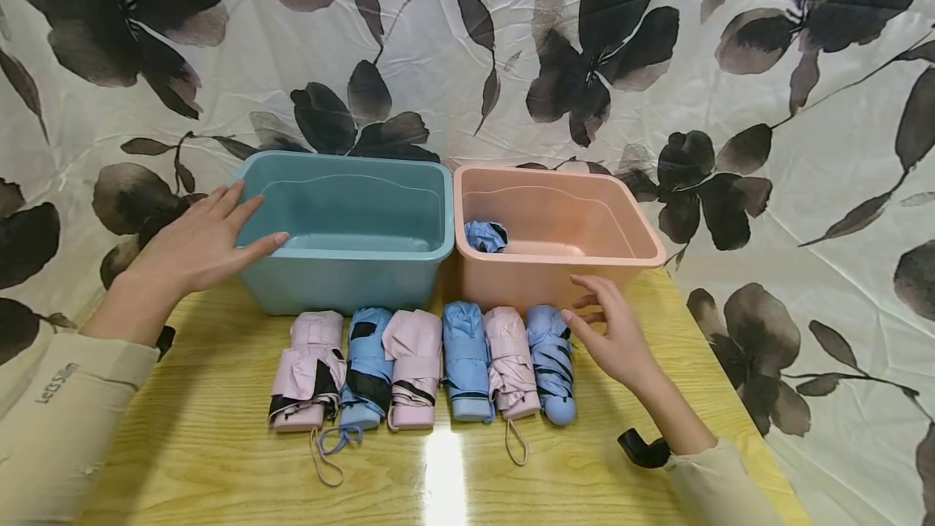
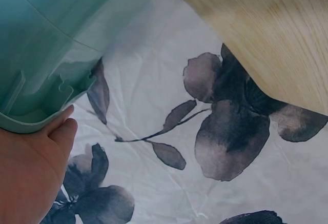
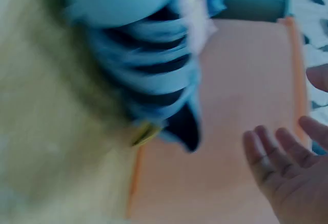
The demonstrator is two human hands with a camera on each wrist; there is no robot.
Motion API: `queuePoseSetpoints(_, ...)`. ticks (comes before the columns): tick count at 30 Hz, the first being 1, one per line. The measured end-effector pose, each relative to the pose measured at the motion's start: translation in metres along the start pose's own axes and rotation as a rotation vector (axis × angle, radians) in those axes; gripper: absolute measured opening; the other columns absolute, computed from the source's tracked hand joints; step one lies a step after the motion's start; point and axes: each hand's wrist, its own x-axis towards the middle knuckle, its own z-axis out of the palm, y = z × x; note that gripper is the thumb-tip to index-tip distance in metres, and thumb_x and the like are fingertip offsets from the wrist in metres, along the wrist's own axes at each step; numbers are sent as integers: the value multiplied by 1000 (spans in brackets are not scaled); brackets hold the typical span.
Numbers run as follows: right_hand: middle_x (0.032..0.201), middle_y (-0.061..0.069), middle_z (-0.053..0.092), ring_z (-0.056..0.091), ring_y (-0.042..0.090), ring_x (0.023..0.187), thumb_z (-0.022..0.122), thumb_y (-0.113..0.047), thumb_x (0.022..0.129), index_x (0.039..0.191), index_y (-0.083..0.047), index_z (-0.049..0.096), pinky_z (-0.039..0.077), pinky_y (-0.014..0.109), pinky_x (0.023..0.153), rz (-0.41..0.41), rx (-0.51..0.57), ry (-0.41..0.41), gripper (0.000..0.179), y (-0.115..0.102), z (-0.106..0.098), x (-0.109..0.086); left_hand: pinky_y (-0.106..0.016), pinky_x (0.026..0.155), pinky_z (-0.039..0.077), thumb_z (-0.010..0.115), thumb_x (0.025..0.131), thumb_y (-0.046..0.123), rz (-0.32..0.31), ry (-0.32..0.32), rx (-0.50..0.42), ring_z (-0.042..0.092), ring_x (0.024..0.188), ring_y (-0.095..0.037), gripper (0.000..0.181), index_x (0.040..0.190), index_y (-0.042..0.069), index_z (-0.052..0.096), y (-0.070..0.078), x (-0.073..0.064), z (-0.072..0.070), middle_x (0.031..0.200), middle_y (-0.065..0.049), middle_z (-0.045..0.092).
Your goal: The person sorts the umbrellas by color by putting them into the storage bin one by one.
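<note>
Several folded umbrellas lie side by side in a row on the table. They alternate pink and blue, from a pink umbrella (image 1: 308, 372) at the left to a blue umbrella (image 1: 553, 364) at the right. My right hand (image 1: 609, 331) hovers just right of that last blue umbrella, its fingers spread and holding nothing; the right wrist view shows the same spread fingers (image 3: 279, 155). At the left rim of the teal bin (image 1: 343, 282) rests my left hand (image 1: 193, 242), fingers extended. Inside the peach bin (image 1: 540, 278), another blue umbrella (image 1: 485, 236) is partly visible.
Both bins stand side by side behind the row of umbrellas. A white cloth (image 1: 467, 96) with dark flowers hangs behind and beside the wooden table (image 1: 219, 461). Thin wrist loops (image 1: 517, 445) trail toward the front edge.
</note>
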Motion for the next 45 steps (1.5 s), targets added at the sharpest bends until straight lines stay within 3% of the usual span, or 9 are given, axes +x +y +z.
queuePoseSetpoints(6,147,23,45,59,39,115,74,-16,98,152,2,46,57,53,88,91,-157,-162,64,24,2,-13,-71,121,8,38,104,69,-3,12,-7,4,153,-58,99,163,-7,14,0,1,0,168,-35,-4)
queuePoseSetpoints(10,148,25,42,57,40,114,76,-23,97,154,4,42,57,49,86,154,-193,-254,72,35,2,-16,-71,121,9,39,103,69,-6,34,-28,5,153,-57,102,161,-11,13,-1,1,1,167,-37,-1)
queuePoseSetpoints(15,137,24,46,59,27,95,77,-29,96,154,4,41,55,38,77,168,-194,-347,76,44,4,-14,-71,121,9,39,102,71,-33,38,-42,5,152,-59,110,158,-18,7,1,0,0,165,-40,-3)
queuePoseSetpoints(18,130,22,49,57,25,88,78,-35,95,157,-1,40,52,39,77,173,-194,-391,80,46,9,-11,-72,121,9,38,102,72,-51,25,-41,3,152,-60,113,157,-20,3,2,-1,0,165,-40,-6)
queuePoseSetpoints(21,143,26,48,61,37,112,78,-43,93,161,-5,35,53,52,93,184,-202,-416,89,46,16,-9,-71,121,8,37,102,72,-53,15,-36,4,152,-60,113,156,-20,1,2,-2,-1,164,-41,-6)
queuePoseSetpoints(25,163,27,34,37,47,148,81,-45,90,163,-6,31,36,65,116,170,-182,-403,97,47,25,-7,-70,122,8,37,102,72,-52,6,-28,4,151,-60,113,156,-20,0,3,-1,-2,164,-42,-4)
queuePoseSetpoints(37,156,32,42,41,49,144,86,-25,83,156,5,38,36,65,116,235,-78,-296,92,45,35,-10,-70,122,9,37,102,72,-43,19,-29,5,152,-59,113,156,-20,1,2,0,-1,164,-42,-3)
queuePoseSetpoints(45,157,26,44,39,46,146,89,-19,80,157,-2,40,34,65,117,287,-8,-220,93,42,35,-17,-70,122,8,36,102,73,-46,10,-29,6,152,-59,114,156,-20,0,3,-1,-1,164,-42,-4)
